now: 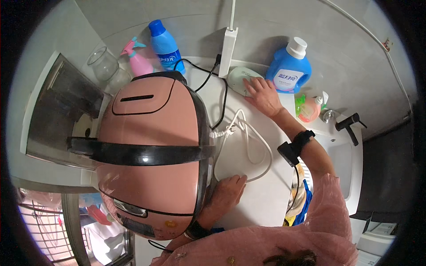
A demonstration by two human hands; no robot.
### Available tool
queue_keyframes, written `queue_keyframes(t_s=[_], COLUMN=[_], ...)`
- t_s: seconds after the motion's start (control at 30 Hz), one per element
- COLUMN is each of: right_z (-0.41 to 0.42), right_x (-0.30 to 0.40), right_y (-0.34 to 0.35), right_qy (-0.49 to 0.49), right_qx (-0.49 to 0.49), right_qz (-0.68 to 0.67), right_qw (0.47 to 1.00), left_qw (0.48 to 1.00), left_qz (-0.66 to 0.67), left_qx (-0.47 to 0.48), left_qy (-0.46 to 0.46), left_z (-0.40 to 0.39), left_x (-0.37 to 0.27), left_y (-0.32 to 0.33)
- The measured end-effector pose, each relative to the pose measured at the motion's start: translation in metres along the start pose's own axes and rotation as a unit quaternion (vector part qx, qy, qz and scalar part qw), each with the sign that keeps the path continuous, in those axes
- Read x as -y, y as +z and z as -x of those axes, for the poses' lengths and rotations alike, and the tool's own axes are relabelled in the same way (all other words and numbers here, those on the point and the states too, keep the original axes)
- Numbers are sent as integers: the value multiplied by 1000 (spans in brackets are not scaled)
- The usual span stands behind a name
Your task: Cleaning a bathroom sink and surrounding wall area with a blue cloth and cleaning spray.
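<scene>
A pink rice cooker (149, 186) with a black handle stands on the white counter, left of both hands. My right hand (264, 96) reaches to the back and rests its fingers on a pale green oval plastic case (238, 79); whether it grips the case is not clear. Close to the cooker's right side, my left hand (229, 191) lies with its fingers bent at a white power cord (271, 153). The fingertips touch or nearly touch the cord's lower loop. The cord's white plug (229, 130) lies beside the cooker. What is under the left palm is hidden.
A white power strip (228, 53) with a black plug stands against the wall. Behind are a blue bottle (166, 50), a pink spray bottle (139, 63), a glass vase (105, 65) and a blue detergent jug (289, 71). At right are a soap bottle (309, 109) and a sink (342, 159) with a black faucet (349, 126).
</scene>
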State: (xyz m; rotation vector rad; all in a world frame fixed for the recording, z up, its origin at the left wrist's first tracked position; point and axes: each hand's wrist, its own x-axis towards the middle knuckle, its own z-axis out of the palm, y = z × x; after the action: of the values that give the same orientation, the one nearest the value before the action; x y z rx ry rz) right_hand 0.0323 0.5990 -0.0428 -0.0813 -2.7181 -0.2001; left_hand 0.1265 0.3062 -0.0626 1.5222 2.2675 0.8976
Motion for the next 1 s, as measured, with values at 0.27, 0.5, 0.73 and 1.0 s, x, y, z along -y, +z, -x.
queue_keyframes(t_s=[0.27, 0.5, 0.73, 1.0], right_z=[8, 72, 140, 126], right_x=[-20, 7, 48, 94], right_y=[12, -43, -88, -56], right_qy=[-44, 251, 295, 267], right_qx=[-100, 120, 273, 94], right_qz=[-51, -500, -724, -757], right_qw=[993, 820, 561, 590], left_qw=[995, 984, 827, 783], left_qz=[-4, 78, 504, 526], left_qx=[-88, -160, -236, -330], left_qy=[41, 29, -74, -23], left_z=[-8, -13, -33, -91], left_x=[-8, -19, -49, -63], left_y=[-7, -12, -25, -46])
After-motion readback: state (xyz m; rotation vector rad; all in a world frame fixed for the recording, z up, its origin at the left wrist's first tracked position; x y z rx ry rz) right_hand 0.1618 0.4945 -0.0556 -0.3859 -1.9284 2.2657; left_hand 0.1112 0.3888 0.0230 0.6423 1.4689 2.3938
